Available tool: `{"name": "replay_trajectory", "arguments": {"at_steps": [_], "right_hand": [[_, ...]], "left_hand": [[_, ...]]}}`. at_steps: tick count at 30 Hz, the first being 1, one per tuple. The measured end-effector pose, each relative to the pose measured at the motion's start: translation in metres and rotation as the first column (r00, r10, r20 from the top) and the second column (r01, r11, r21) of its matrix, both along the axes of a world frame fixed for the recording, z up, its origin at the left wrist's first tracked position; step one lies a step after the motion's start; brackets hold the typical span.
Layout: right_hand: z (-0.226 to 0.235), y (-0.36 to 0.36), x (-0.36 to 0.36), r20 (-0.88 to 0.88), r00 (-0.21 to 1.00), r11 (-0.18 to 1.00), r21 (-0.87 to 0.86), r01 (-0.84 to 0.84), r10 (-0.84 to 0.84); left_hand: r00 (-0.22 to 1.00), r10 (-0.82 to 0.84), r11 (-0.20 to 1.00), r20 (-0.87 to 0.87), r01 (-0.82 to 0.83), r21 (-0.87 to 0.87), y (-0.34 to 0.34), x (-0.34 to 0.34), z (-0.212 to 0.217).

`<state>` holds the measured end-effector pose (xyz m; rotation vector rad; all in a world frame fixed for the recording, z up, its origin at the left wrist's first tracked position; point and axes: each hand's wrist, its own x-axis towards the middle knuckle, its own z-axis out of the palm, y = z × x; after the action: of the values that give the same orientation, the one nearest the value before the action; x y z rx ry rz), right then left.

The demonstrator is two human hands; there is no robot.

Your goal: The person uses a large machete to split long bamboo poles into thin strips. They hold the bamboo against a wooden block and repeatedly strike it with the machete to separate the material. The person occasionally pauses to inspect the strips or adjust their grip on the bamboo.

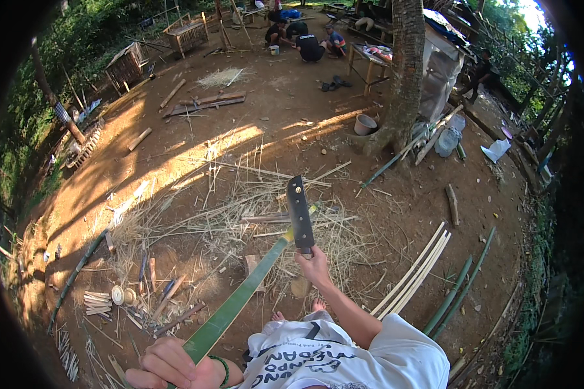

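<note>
Low at the left, my left hand (175, 364) is closed around the near end of a long split green bamboo strip (237, 299). The strip slants away up and to the right, its far part pale yellow. In my right hand (314, 267) is the handle of a machete (299, 214), its broad dark blade dotted with several holes and pointing up, away from me. The blade overlaps the strip's far part; whether they touch I cannot tell. Beneath them, bamboo shavings (334, 249) litter the ground around a wood piece (254, 272).
Pale bamboo strips (416, 269) and green bamboo stalks (457, 298) lie at my right. Knives and sticks (169, 295) with a spool (124, 295) are at the left. Farther off stand a tree trunk (403, 78), a bucket (365, 124) and a table (370, 61); several people (310, 47) crouch beyond.
</note>
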<state>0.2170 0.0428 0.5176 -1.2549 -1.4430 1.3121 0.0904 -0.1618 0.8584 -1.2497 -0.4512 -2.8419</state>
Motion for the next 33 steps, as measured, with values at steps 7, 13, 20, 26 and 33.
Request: {"name": "replay_trajectory", "arguments": {"at_steps": [7, 13, 20, 26, 33], "right_hand": [[-0.007, 0.005, -0.015, 0.091, 0.996, 1.0, -0.016, -0.013, 0.014], [0.015, -0.013, -0.019, -0.05, 0.998, 0.994, -0.108, 0.031, -0.037], [-0.02, -0.003, -0.026, -0.02, 0.992, 0.992, 0.007, 0.123, -0.123], [-0.023, -0.003, -0.032, -0.023, 0.989, 0.99, -0.012, 0.143, -0.144], [-0.02, -0.002, -0.034, -0.055, 0.981, 0.982, -0.016, 0.186, -0.186]], "left_hand": [[0.999, -0.014, 1.0, -0.041, 0.013, -0.029, -0.008, 0.007, -0.006], [0.999, -0.017, 0.997, -0.033, 0.015, -0.073, -0.015, 0.008, -0.004], [0.978, -0.028, 0.971, -0.206, -0.022, -0.239, -0.027, 0.0, -0.008], [0.972, -0.108, 0.945, -0.207, 0.035, -0.325, -0.034, -0.001, -0.002], [0.959, -0.21, 0.924, -0.191, 0.131, -0.359, -0.039, -0.005, 0.001]]}}
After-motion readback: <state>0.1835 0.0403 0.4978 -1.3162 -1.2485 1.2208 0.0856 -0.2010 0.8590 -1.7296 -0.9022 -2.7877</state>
